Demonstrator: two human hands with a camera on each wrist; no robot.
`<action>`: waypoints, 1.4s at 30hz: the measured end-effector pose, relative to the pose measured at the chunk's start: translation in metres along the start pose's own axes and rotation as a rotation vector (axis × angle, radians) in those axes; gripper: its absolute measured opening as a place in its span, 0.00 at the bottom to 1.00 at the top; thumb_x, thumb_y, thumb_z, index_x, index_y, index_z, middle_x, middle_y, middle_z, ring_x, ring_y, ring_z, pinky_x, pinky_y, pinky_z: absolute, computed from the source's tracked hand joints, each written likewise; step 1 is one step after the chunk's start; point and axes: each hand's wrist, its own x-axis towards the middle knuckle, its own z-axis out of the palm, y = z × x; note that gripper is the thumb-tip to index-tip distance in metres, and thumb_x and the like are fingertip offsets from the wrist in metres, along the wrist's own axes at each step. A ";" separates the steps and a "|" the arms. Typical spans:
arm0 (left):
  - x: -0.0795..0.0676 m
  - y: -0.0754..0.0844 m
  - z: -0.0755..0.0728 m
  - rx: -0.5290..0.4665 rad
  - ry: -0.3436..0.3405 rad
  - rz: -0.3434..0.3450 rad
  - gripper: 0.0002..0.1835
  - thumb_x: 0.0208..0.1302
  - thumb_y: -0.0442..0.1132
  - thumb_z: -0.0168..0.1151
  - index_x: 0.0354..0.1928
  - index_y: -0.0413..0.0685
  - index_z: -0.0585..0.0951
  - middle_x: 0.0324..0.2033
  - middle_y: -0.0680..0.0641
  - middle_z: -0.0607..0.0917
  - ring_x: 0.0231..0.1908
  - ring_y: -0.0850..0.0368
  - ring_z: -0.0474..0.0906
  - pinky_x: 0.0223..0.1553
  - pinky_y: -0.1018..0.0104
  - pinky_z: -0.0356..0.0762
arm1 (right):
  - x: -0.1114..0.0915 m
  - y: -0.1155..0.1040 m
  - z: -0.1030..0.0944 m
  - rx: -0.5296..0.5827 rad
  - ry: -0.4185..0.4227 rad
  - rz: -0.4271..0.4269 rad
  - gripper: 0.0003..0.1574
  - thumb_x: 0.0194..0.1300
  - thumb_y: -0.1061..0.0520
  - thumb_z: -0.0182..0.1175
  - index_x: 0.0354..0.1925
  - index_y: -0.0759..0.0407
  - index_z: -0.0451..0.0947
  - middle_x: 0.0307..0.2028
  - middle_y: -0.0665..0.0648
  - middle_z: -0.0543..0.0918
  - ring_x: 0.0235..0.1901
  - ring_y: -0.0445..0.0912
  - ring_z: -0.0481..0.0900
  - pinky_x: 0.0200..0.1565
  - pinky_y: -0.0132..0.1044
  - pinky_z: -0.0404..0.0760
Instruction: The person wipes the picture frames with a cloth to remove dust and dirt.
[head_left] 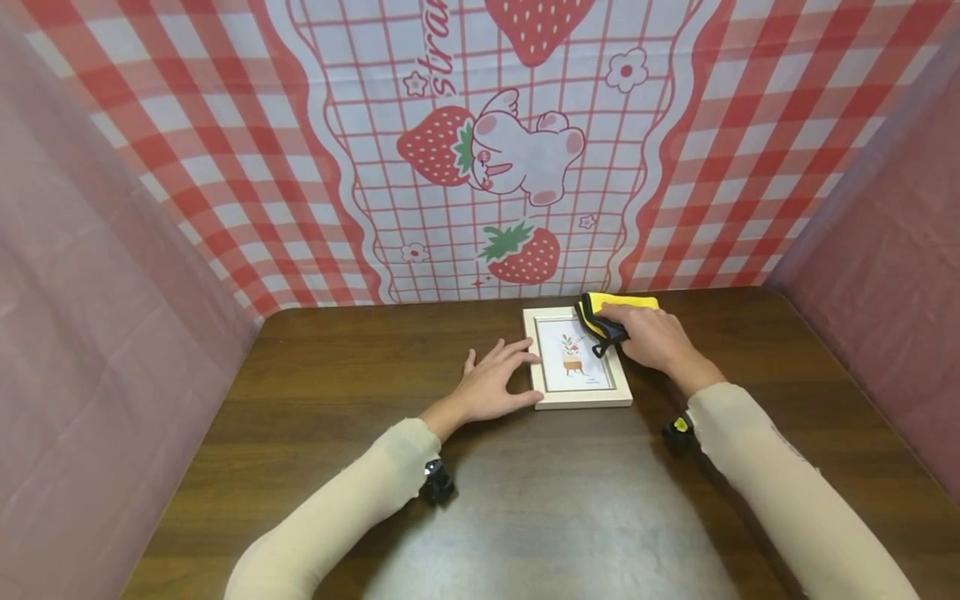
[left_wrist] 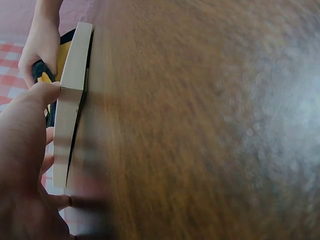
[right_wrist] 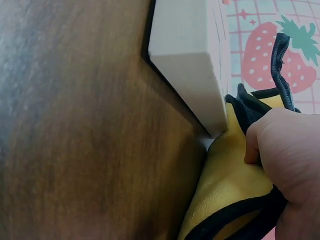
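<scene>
A picture frame [head_left: 583, 401] with a cream border lies on the table, holding a print [head_left: 592, 367] of a potted plant. My left hand [head_left: 491, 385] has its fingers spread, with thumb and fingertips along the frame's left border. On the upper right of the frame, my right hand [head_left: 658, 340] grips a bunched yellow cleaning cloth [head_left: 626, 302] with black edging. The right wrist view shows the cloth [right_wrist: 230, 172] hanging over the frame's side, folds gathered under the fingers. In the left wrist view, the left thumb [left_wrist: 47, 91] touches the frame's corner.
The dark wooden table [head_left: 345, 367] runs up to a red-and-white checked backdrop [head_left: 247, 167] with strawberry prints just behind the frame. Pink curtains [head_left: 90, 333] close off both sides. A small black device [head_left: 437, 483] is strapped at each wrist.
</scene>
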 end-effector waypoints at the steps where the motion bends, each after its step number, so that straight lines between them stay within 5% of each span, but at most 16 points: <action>1: 0.000 0.000 0.000 0.006 0.000 -0.006 0.34 0.72 0.64 0.71 0.77 0.66 0.78 0.91 0.58 0.62 0.92 0.34 0.51 0.84 0.13 0.35 | 0.000 0.000 0.000 -0.010 -0.002 -0.005 0.40 0.70 0.67 0.68 0.78 0.55 0.79 0.71 0.68 0.86 0.63 0.68 0.85 0.63 0.76 0.85; 5: -0.003 0.008 -0.006 0.011 -0.020 -0.019 0.34 0.74 0.63 0.70 0.77 0.65 0.77 0.91 0.57 0.62 0.92 0.33 0.51 0.84 0.13 0.36 | 0.001 -0.001 0.002 -0.030 -0.006 -0.016 0.40 0.69 0.66 0.71 0.78 0.55 0.79 0.70 0.68 0.86 0.60 0.67 0.87 0.64 0.75 0.86; 21: 0.005 -0.005 0.002 -0.014 -0.006 -0.007 0.34 0.73 0.65 0.71 0.77 0.68 0.78 0.91 0.61 0.61 0.92 0.36 0.50 0.83 0.12 0.33 | -0.003 -0.001 0.002 -0.011 -0.032 -0.017 0.43 0.68 0.66 0.73 0.79 0.56 0.77 0.72 0.69 0.85 0.61 0.67 0.87 0.66 0.73 0.85; 35: 0.006 -0.004 0.002 -0.007 -0.011 -0.008 0.34 0.74 0.63 0.71 0.77 0.68 0.77 0.91 0.60 0.61 0.92 0.35 0.50 0.84 0.12 0.33 | -0.022 -0.006 0.001 -0.017 -0.016 -0.058 0.43 0.67 0.69 0.72 0.78 0.59 0.78 0.72 0.69 0.85 0.50 0.63 0.88 0.56 0.70 0.90; 42: 0.006 -0.005 0.002 -0.011 -0.013 -0.012 0.34 0.73 0.63 0.72 0.77 0.68 0.78 0.91 0.60 0.61 0.92 0.35 0.50 0.85 0.14 0.32 | -0.035 -0.010 -0.001 -0.029 -0.014 -0.079 0.44 0.65 0.68 0.75 0.78 0.59 0.79 0.73 0.69 0.84 0.54 0.64 0.88 0.59 0.73 0.89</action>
